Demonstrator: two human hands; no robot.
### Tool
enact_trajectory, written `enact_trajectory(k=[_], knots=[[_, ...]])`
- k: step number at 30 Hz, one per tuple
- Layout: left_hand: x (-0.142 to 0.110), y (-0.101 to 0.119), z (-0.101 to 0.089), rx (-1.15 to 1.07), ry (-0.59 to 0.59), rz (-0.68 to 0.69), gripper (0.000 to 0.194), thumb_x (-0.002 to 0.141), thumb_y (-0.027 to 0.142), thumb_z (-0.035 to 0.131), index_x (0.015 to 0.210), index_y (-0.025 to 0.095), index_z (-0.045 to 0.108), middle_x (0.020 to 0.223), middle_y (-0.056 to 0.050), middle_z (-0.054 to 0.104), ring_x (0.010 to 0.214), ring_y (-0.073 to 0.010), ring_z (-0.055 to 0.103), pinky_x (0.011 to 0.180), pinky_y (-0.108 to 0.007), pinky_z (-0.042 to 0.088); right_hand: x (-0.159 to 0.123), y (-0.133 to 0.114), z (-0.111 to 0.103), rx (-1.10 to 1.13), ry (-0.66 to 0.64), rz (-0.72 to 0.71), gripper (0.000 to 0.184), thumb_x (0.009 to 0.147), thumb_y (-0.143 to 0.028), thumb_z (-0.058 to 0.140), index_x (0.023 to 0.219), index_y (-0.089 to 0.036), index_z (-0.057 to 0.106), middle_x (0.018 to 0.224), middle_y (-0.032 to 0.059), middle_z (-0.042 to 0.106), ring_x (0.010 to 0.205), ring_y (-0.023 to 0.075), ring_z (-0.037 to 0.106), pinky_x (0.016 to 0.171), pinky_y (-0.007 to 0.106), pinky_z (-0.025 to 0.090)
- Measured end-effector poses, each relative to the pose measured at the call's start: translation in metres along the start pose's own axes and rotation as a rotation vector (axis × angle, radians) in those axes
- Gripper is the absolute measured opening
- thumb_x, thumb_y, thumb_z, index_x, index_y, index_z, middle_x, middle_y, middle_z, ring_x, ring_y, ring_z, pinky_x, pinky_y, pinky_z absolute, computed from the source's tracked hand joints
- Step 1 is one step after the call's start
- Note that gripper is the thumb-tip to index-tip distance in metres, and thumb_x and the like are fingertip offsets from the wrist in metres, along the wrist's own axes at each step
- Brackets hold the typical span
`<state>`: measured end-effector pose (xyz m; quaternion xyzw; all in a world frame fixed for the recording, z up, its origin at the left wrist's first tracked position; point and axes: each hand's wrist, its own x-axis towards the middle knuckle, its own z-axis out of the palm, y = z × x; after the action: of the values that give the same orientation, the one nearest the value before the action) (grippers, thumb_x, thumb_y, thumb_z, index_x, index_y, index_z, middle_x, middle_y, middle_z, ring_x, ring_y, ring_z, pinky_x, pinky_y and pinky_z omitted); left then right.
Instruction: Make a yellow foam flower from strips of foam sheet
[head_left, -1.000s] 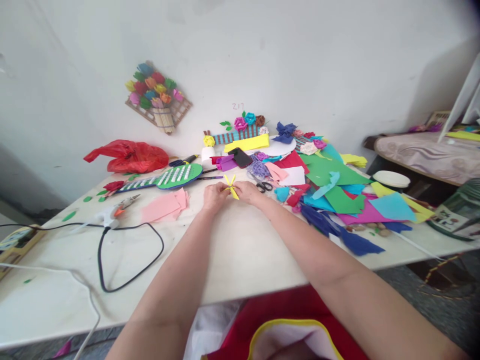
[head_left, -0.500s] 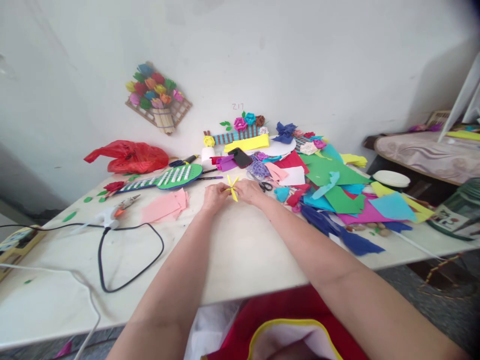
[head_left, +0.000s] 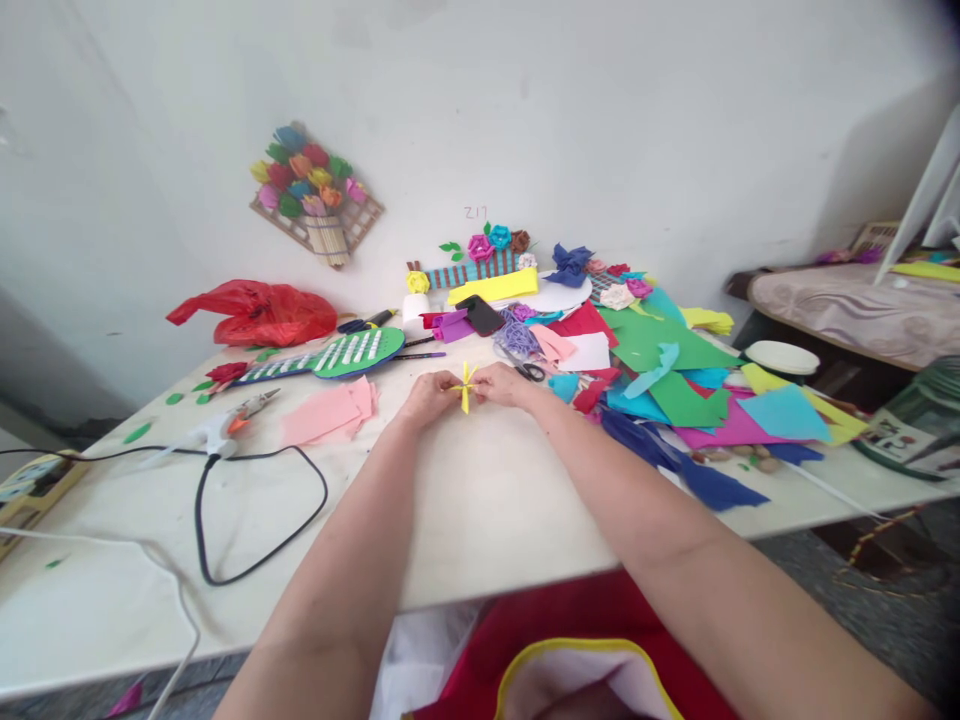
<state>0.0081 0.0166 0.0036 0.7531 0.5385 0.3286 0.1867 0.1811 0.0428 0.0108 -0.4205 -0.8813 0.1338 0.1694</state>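
Note:
A small yellow folded paper piece [head_left: 466,386] is pinched between both my hands just above the white table [head_left: 480,500]. My left hand [head_left: 429,396] grips its left side with closed fingers. On its right side, my right hand [head_left: 504,384] is closed too. Scissors [head_left: 525,370] lie just beyond my right hand. Pink paper sheets [head_left: 330,411] lie to the left of my left hand.
A glue gun [head_left: 225,427] with a black cord [head_left: 225,520] lies at the left. A heap of coloured paper [head_left: 675,390] covers the right side. A red plastic bag [head_left: 255,312], a green paper guitar [head_left: 337,355], a phone [head_left: 481,314] and paper flowers [head_left: 487,245] sit near the wall.
The yellow paper piece has been turned between my fingers, from a slanted cross to a more upright one. Both hands stay in nearly the same place.

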Motion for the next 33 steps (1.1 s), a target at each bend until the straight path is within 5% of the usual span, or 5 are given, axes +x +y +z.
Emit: enact_trajectory(k=[6,21,33], knots=[[0.002,0.001,0.004,0.062,0.083,-0.059,0.021,0.066,0.03,0.056,0.079,0.017,0.066,0.076,-0.003,0.067,0.072,-0.0156,0.058,0.069,-0.026,0.044,-0.002,-0.013,0.002,-0.251,0.114,0.031,0.027,0.079,-0.023,0.04,0.09,-0.018,0.065,0.089,0.0073,0.067,0.08,0.0177,0.058,0.064,0.025,0.035],[0.002,0.004,0.005,0.169,0.111,-0.093,0.024,0.069,0.032,0.055,0.083,0.018,0.068,0.075,-0.003,0.068,0.067,-0.0147,0.057,0.064,-0.024,0.04,-0.003,-0.02,-0.002,-0.372,0.162,0.022,0.031,0.084,-0.026,0.037,0.097,-0.015,0.062,0.095,0.0128,0.065,0.09,0.0213,0.059,0.076,0.029,0.04],[0.007,-0.004,0.005,0.358,0.09,0.077,0.02,0.073,0.028,0.053,0.083,0.018,0.068,0.076,-0.005,0.067,0.071,-0.0162,0.058,0.068,-0.025,0.04,-0.002,-0.011,-0.004,-0.272,0.122,-0.002,0.026,0.08,-0.024,0.043,0.093,-0.019,0.065,0.094,0.0081,0.067,0.088,0.0186,0.059,0.07,0.025,0.038]])
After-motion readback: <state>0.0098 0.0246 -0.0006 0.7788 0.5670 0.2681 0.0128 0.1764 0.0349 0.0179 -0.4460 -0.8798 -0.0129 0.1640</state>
